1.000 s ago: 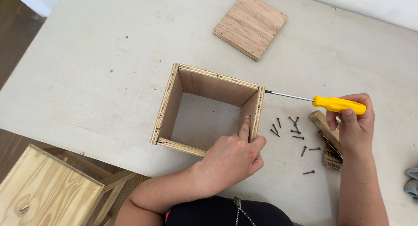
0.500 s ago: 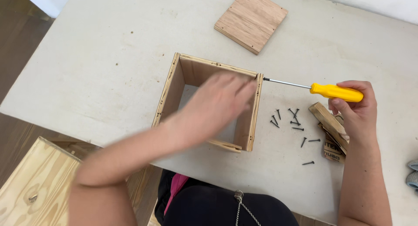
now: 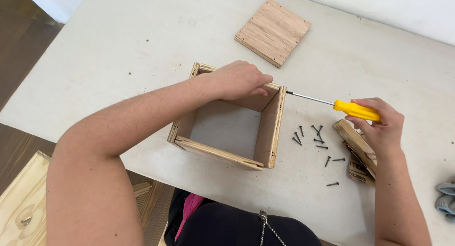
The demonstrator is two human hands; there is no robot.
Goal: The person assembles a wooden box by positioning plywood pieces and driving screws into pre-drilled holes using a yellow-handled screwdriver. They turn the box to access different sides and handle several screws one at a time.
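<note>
My left hand (image 3: 239,79) clamps the far wall of the one frame (image 3: 227,118) at mid-table; my right hand (image 3: 379,127) grips the one screwdriver (image 3: 353,109), tip at the frame's far right corner. I judge the plywood light, stiff, best held by its walls. About nine screws (image 3: 315,141) lie beside it, one panel (image 3: 272,31) near the far edge.

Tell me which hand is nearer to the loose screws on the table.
Right. The right hand holds the yellow screwdriver just beside the screws. The left hand grips the far wall of the wooden box frame, across the frame from them.
</note>
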